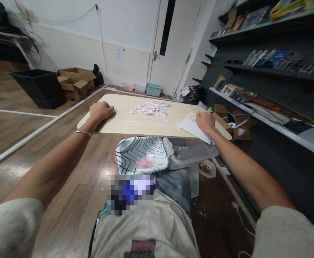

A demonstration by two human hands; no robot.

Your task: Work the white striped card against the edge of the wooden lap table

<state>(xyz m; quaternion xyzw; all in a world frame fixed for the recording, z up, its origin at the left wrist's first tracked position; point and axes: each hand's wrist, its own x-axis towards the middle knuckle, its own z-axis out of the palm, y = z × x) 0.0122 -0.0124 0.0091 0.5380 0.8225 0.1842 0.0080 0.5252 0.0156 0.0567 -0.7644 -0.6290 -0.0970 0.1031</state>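
Observation:
My left hand [101,110] rests on the left part of a pale wooden tabletop [122,123], its fingers curled in and no object showing in them. Across the table, my right hand [205,121] is closed over a white sheet with slots [191,125], which lies at a slant and reaches past the near edge. Between the hands, toward the back, spreads a heap of small white and pink paper pieces [153,108]. One loose piece [166,121] lies just in front of the heap.
Below the near edge are a tray with black web-like lines [127,157] holding pinkish bits, and a clear plastic box [191,152]. A black bin [38,89] and cardboard boxes [75,84] stand at left. Dark shelves [261,80] line the right side.

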